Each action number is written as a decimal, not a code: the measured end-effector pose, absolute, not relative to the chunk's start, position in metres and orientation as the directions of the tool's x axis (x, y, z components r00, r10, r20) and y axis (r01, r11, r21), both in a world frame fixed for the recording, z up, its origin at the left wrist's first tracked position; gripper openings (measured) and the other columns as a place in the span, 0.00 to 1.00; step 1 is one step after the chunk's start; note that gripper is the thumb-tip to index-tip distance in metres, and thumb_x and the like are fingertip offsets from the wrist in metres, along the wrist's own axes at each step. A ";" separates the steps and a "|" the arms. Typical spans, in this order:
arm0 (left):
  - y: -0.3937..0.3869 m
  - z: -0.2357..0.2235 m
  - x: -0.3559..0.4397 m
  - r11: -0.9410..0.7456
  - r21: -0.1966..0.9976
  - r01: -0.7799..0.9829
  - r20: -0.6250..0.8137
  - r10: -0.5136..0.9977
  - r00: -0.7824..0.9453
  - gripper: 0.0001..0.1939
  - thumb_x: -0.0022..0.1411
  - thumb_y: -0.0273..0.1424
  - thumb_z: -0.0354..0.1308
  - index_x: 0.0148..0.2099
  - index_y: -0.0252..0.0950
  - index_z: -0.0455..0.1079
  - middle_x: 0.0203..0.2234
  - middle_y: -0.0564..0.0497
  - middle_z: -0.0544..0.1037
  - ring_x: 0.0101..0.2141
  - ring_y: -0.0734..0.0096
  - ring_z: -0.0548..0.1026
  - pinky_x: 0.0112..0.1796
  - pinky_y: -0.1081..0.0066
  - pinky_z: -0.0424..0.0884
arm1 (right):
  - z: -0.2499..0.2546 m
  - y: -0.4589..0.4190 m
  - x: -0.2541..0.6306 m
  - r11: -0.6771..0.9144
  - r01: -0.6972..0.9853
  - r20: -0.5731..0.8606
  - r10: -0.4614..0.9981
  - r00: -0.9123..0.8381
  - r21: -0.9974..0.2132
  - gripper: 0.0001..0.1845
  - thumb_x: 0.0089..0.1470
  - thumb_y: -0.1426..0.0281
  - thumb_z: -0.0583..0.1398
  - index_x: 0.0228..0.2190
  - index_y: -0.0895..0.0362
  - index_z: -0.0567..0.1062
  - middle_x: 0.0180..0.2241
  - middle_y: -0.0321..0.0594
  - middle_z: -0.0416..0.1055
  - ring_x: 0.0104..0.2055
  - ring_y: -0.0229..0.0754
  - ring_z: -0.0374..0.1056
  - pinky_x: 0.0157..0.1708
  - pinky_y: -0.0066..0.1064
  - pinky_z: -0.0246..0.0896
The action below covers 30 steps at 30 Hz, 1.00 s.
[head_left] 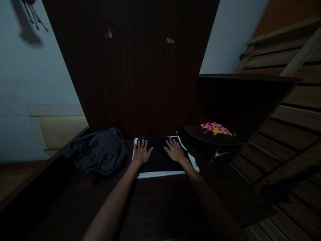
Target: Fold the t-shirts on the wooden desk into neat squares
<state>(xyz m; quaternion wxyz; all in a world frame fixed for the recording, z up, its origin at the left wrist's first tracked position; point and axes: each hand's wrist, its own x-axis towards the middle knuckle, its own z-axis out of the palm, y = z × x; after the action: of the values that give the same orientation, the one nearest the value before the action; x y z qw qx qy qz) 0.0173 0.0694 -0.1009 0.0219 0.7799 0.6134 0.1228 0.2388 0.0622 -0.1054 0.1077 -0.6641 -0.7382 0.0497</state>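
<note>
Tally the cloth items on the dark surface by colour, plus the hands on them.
Black folded cloth, under both palms: 1
White cloth beneath it, edges showing: 1
Grey crumpled garment, left of them: 1
Hands flat on the black cloth: 2, left hand and right hand
Total: 3 cloths, 2 hands

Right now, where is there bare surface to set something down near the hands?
Bare dark tabletop lies between the forearms, in front of the black cloth. Left hand and right hand press flat on that cloth. The grey garment crowds the left; coloured bits cover the small right table.
</note>
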 end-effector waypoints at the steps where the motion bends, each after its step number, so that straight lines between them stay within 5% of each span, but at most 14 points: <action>1: 0.067 -0.101 0.019 -0.277 0.162 0.947 0.198 0.950 0.243 0.34 0.70 0.45 0.37 0.71 0.33 0.50 0.68 0.38 0.52 0.68 0.43 0.46 0.63 0.40 0.42 | -0.106 0.062 0.239 0.119 0.970 0.104 0.990 -0.099 -0.214 0.36 0.66 0.52 0.42 0.67 0.59 0.53 0.70 0.47 0.42 0.72 0.52 0.33 0.68 0.46 0.28; 4: 0.055 -0.102 0.023 -0.479 0.119 0.870 0.258 0.861 0.439 0.27 0.71 0.36 0.38 0.69 0.39 0.55 0.68 0.43 0.55 0.68 0.49 0.46 0.64 0.44 0.42 | -0.106 0.062 0.237 0.144 0.971 0.143 0.983 -0.118 -0.191 0.34 0.66 0.55 0.43 0.66 0.60 0.55 0.69 0.49 0.44 0.71 0.53 0.36 0.67 0.48 0.30; 7: 0.041 -0.104 0.026 -0.624 0.165 0.764 0.221 0.778 0.587 0.28 0.72 0.40 0.37 0.69 0.38 0.54 0.68 0.46 0.56 0.68 0.54 0.46 0.64 0.48 0.46 | -0.106 0.061 0.233 0.185 0.966 0.170 0.973 -0.154 -0.183 0.31 0.67 0.58 0.43 0.65 0.58 0.57 0.69 0.48 0.46 0.71 0.52 0.37 0.67 0.50 0.31; 13: 0.028 -0.100 0.025 -0.550 0.231 0.803 0.139 0.835 0.532 0.37 0.68 0.53 0.38 0.71 0.37 0.50 0.69 0.46 0.52 0.69 0.54 0.45 0.65 0.47 0.40 | -0.103 0.054 0.220 0.234 0.935 0.098 0.972 -0.215 -0.266 0.33 0.67 0.55 0.43 0.66 0.58 0.56 0.69 0.48 0.43 0.71 0.53 0.34 0.67 0.49 0.32; 30: 0.023 -0.103 0.021 -0.471 0.239 0.849 0.180 0.881 0.438 0.35 0.68 0.52 0.37 0.70 0.40 0.52 0.69 0.46 0.52 0.68 0.54 0.46 0.64 0.47 0.42 | -0.105 0.057 0.232 0.140 0.952 0.089 0.989 -0.120 -0.273 0.34 0.66 0.54 0.42 0.66 0.57 0.54 0.69 0.47 0.42 0.72 0.50 0.34 0.67 0.48 0.30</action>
<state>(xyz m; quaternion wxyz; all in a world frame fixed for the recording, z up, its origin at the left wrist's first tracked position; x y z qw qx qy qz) 0.0212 0.0230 -0.1026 0.0562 0.8462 0.5110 0.1405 0.2320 0.0567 -0.1055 0.1246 -0.6513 -0.7448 0.0743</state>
